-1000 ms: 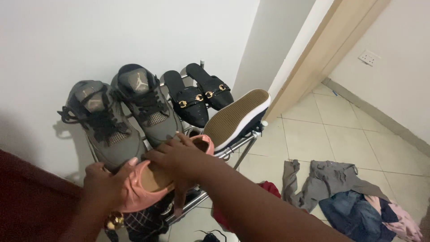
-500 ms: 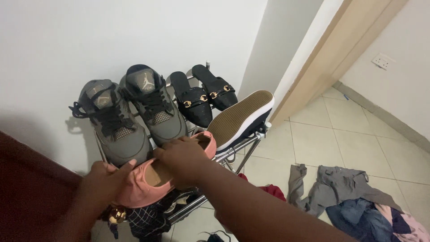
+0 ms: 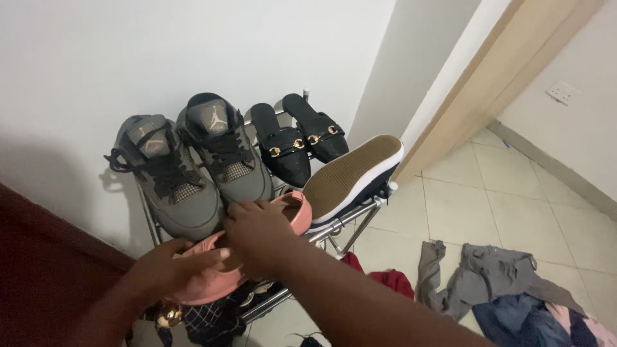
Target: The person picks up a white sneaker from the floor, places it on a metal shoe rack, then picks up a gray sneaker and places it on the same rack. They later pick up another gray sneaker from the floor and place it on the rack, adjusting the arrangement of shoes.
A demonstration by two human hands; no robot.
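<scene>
Head view, what are the two hands on?

— Both are on a pink shoe (image 3: 212,273) low in the frame, left of centre, lying at the front edge of a metal shoe rack (image 3: 360,215). The left hand (image 3: 170,266) grips its lower left end, fingers curled round the edge. The right hand (image 3: 257,234) lies over the top of it, fingers bent and pressed down on the upper; the pink heel end sticks out just past the knuckles.

— And what sits around it?

— Right behind the hands, a pair of grey high-top sneakers (image 3: 193,167) with black laces stands on the rack, toes toward the camera. Beside them, toward the centre, a pair of black mules (image 3: 299,141) with gold buckles. Just right of the pink shoe, a dark shoe (image 3: 353,173) is tipped up, showing its tan sole with a white rim. Lower right, a heap of clothes (image 3: 501,289) lies on the tiled floor (image 3: 514,205), and a red cloth (image 3: 385,279) lies by the rack's leg.
</scene>
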